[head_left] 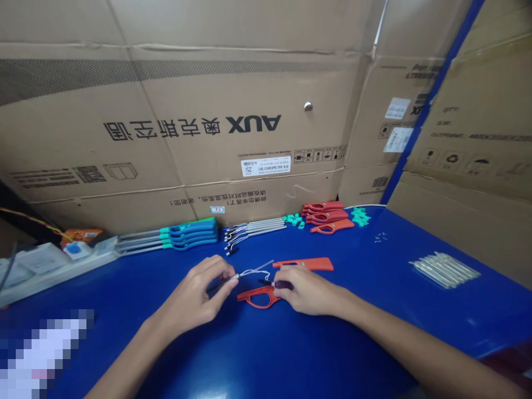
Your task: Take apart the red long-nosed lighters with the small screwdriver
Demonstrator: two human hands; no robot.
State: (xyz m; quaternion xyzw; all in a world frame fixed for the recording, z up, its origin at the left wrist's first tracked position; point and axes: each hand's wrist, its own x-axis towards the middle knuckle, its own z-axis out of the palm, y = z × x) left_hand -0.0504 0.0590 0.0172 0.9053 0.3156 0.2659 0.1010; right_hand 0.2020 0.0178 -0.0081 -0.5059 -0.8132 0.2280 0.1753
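My left hand (210, 291) is closed on a slim metal lighter tube (236, 276), most of it hidden by the fingers. White wires (261, 271) run from the tube's end towards my right hand, and a thin straight strand (266, 266) sticks out beside them. My right hand (305, 291) pinches a dark, rounded piece (284, 285) next to a small black part (265, 282) where the wires end; its exact kind is unclear. Beneath the hands lies an orange lighter handle shell (260, 300), partly covered by my right fingers. Another orange shell (316, 264) lies just behind.
Along the back lie assembled blue lighters (193, 235), wired metal tubes (261, 226), green caps (295, 220), red-orange shells (326, 216) and green pieces (359, 216). Clear tubes (444, 270) lie at right. A power strip (62, 271) runs along the left; cardboard (187, 94) walls the back.
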